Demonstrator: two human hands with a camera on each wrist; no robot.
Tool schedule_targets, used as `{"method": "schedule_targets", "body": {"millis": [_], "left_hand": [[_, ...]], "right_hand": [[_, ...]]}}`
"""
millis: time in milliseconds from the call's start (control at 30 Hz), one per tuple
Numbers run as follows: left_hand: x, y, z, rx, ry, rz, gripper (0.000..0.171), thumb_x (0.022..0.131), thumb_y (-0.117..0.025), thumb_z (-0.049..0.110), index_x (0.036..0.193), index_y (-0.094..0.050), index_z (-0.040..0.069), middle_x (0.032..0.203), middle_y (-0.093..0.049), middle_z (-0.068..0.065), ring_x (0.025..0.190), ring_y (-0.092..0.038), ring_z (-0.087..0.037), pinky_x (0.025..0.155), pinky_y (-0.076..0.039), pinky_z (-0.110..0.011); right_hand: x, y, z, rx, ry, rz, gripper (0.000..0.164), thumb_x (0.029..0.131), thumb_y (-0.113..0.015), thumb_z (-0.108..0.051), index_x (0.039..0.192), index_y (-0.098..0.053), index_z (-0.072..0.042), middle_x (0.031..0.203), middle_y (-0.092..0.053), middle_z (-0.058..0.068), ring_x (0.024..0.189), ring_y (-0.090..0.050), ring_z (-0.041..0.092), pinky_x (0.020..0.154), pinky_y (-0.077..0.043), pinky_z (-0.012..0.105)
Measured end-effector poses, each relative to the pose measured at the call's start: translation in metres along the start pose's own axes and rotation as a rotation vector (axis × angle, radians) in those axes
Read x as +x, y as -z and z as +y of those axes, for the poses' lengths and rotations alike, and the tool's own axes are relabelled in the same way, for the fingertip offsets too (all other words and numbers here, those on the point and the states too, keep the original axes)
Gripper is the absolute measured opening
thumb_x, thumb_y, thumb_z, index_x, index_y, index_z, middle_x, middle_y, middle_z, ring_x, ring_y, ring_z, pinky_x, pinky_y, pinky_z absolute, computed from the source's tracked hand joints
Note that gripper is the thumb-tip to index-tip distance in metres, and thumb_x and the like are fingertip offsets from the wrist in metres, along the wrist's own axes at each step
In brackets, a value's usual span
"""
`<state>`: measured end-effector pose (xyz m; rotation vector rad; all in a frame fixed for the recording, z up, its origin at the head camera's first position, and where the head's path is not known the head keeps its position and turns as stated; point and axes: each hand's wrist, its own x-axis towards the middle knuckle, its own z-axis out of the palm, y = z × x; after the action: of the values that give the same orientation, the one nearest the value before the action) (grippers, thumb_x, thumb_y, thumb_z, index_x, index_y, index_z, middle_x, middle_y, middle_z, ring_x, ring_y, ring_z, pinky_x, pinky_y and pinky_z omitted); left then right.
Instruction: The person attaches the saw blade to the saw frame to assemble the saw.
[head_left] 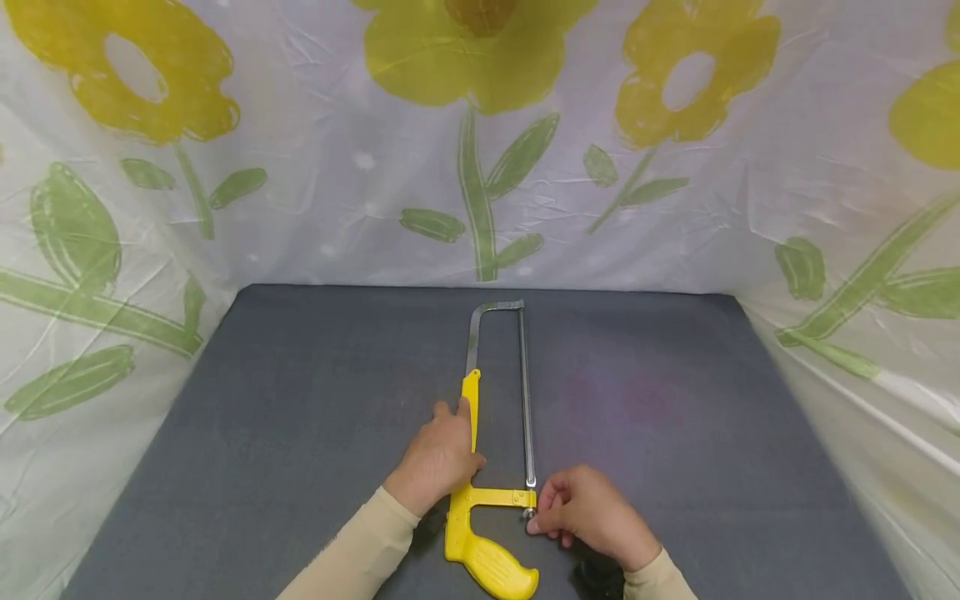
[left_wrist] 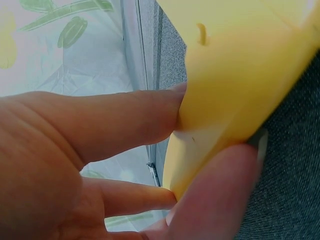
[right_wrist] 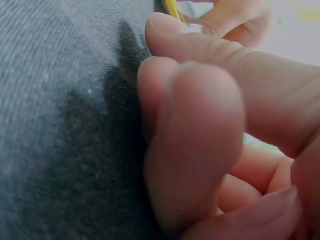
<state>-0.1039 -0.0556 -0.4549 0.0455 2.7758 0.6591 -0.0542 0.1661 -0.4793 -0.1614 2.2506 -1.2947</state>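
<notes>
A hacksaw point(head_left: 480, 500) with a yellow plastic handle and a steel frame lies flat on the grey table point(head_left: 300, 417), blade pointing away from me. My left hand point(head_left: 438, 458) grips the yellow upper bar of the frame; in the left wrist view its fingers point(left_wrist: 125, 120) and thumb pinch the yellow plastic point(left_wrist: 235, 80). My right hand point(head_left: 581, 508) pinches the small metal nut point(head_left: 528, 514) at the near end of the blade point(head_left: 527, 400). The right wrist view shows only curled fingers point(right_wrist: 200, 140) over the grey cloth; the nut is hidden there.
A plastic sheet point(head_left: 480, 150) printed with yellow flowers and green leaves walls in the table at the back and on both sides. Grey cloth point(head_left: 712, 417) spreads left and right of the saw. Beige sleeves point(head_left: 360, 558) cover both forearms.
</notes>
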Motion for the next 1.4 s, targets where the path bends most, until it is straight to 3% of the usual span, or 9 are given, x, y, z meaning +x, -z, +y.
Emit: {"method": "schedule_targets", "body": {"millis": [200,433,733,900,1133,1400], "left_hand": [[-0.001,0.001,0.000,-0.007,0.002,-0.004,0.094,0.079,-0.087,0.020,0.155,-0.036,0.001,0.134,-0.048,-0.029,0.067,-0.058,-0.022,0.060,-0.057,-0.035],[-0.002,0.000,0.002,0.010,0.032,-0.005,0.093,0.078,-0.087,0.022,0.155,-0.037,0.003,0.133,-0.048,-0.026,0.070,-0.058,-0.022,0.064,-0.059,-0.036],[-0.002,-0.002,0.000,-0.001,0.019,0.014,0.093,0.077,-0.088,0.020,0.154,-0.039,0.002,0.128,-0.050,-0.026,0.068,-0.057,-0.021,0.061,-0.058,-0.035],[-0.002,-0.002,0.000,-0.015,0.020,0.023,0.092,0.077,-0.089,0.019,0.153,-0.040,0.001,0.127,-0.050,-0.026,0.068,-0.057,-0.022,0.061,-0.059,-0.036],[-0.002,0.000,-0.001,-0.002,0.000,0.013,0.093,0.078,-0.088,0.020,0.154,-0.038,0.000,0.128,-0.050,-0.027,0.069,-0.058,-0.022,0.062,-0.058,-0.035],[-0.002,0.000,0.000,0.000,0.004,0.016,0.093,0.077,-0.088,0.020,0.154,-0.038,0.000,0.131,-0.049,-0.028,0.068,-0.058,-0.022,0.061,-0.057,-0.034]], "right_hand": [[0.001,0.000,0.000,-0.023,-0.019,-0.007,0.028,0.071,-0.091,-0.029,0.070,-0.069,-0.012,0.056,-0.061,-0.002,0.044,-0.052,0.012,0.046,-0.049,0.032],[0.002,0.003,0.004,-0.020,-0.026,-0.049,0.032,0.078,-0.085,-0.044,0.072,-0.073,-0.014,0.060,-0.066,0.000,0.043,-0.055,0.015,0.048,-0.052,0.035],[0.000,0.006,0.010,0.114,0.028,-0.104,0.017,0.081,-0.082,-0.016,0.082,-0.070,-0.003,0.063,-0.064,0.004,0.044,-0.053,0.014,0.045,-0.050,0.031],[0.001,0.004,0.009,0.118,0.017,-0.091,0.022,0.078,-0.086,-0.018,0.080,-0.070,-0.004,0.062,-0.065,0.005,0.043,-0.053,0.013,0.045,-0.050,0.030],[0.002,0.004,0.006,0.017,-0.023,-0.075,0.027,0.077,-0.087,-0.039,0.075,-0.075,-0.015,0.061,-0.066,0.002,0.041,-0.053,0.012,0.045,-0.050,0.032],[0.000,0.005,0.007,0.084,0.044,-0.103,0.021,0.079,-0.084,-0.018,0.080,-0.069,-0.005,0.063,-0.066,0.006,0.042,-0.053,0.013,0.045,-0.051,0.033]]}}
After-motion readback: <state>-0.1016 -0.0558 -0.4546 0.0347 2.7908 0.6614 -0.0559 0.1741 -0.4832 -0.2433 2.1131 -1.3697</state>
